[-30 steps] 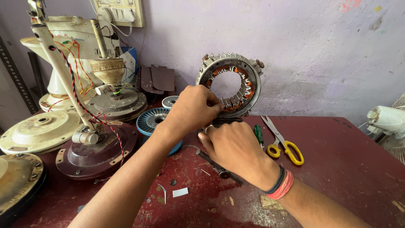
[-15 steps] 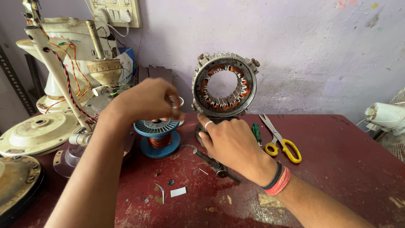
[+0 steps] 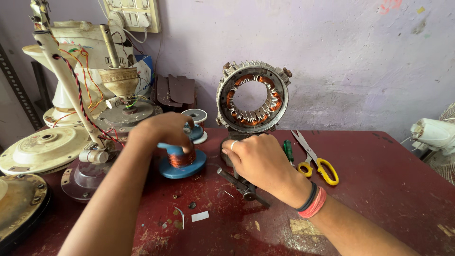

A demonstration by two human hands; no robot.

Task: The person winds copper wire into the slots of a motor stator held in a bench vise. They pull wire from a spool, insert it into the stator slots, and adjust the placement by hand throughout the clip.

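here, left hand [image 3: 166, 130] clenched over the blue spool of copper wire [image 3: 182, 161] on the red table [image 3: 379, 189]; right hand [image 3: 258, 161] grasping the base under the upright stator ring [image 3: 253, 97], yellow-handled scissors [image 3: 315, 159] just beside.

Blue plastic spool [image 3: 182, 163] wound with shiny copper wire; stator [image 3: 253, 97] has a dull cast-metal ring and glossy copper windings. Scissors [image 3: 315, 159] have bare steel blades and glossy yellow plastic handles. Table [image 3: 379, 189] is worn, scratched dark-red paint, matt.

head cam | worn high, looking down-forward | close over table [image 3: 379, 189]
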